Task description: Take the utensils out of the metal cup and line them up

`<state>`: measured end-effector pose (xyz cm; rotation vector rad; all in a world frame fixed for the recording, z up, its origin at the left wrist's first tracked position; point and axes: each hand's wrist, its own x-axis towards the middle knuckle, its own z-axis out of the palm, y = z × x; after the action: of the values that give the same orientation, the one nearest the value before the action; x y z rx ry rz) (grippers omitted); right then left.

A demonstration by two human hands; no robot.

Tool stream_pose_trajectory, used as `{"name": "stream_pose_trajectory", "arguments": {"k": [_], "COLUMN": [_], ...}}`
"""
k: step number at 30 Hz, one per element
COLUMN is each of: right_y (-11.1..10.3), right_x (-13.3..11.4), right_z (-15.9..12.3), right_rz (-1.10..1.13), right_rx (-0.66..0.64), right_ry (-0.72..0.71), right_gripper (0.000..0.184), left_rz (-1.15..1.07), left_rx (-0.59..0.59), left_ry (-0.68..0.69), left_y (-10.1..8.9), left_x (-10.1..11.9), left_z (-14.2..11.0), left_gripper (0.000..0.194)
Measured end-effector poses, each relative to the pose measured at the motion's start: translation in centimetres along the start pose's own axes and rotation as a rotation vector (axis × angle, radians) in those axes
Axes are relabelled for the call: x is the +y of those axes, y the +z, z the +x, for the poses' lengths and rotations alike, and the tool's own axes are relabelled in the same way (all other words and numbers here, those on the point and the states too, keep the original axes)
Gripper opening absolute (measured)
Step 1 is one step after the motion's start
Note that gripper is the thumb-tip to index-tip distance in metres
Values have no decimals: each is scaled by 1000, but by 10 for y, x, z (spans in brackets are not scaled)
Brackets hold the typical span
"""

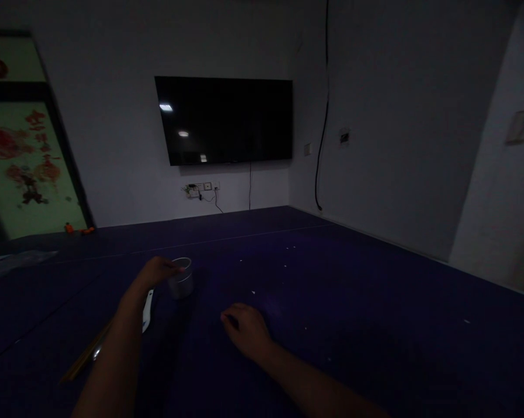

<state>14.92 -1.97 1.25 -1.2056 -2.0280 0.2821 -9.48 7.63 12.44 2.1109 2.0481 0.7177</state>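
Note:
My left hand (157,270) is closed on the rim of a grey, translucent-looking cup (182,287), which stands upright on the dark blue tabletop. Beside my left forearm lies a white spoon (147,312). Partly hidden under that forearm are thin brownish sticks, like chopsticks (81,363), and a small shiny metal piece (97,352). To the right of the cup, my right hand (247,330) rests on the table with its fingers curled in; I see nothing in it.
Small white scraps (253,292) are scattered over the dark blue table (353,290). Clear plastic film (18,262) and small orange items (69,228) lie at the left. A wall-mounted television (227,122), sockets (203,187) and a hanging black cable (318,180) are beyond.

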Motion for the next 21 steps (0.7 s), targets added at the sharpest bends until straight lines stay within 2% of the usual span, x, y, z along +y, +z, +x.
{"name": "stream_pose_trajectory", "arguments": {"k": [3, 8, 21], "right_y": [1, 2, 2], "right_x": [1, 2, 2], "right_z": [0, 0, -1], "right_rz": [-5, -11, -12], "right_rx": [-10, -12, -8], "right_ry": [-6, -6, -9], "right_gripper": [22, 22, 22], "left_rz": [32, 92, 115], "left_rx": [-110, -77, 11], "left_ry": [54, 33, -85], "left_y": [5, 4, -2], "left_x": [-5, -11, -21], "left_z": [3, 6, 2], "left_gripper": [25, 13, 10]}}
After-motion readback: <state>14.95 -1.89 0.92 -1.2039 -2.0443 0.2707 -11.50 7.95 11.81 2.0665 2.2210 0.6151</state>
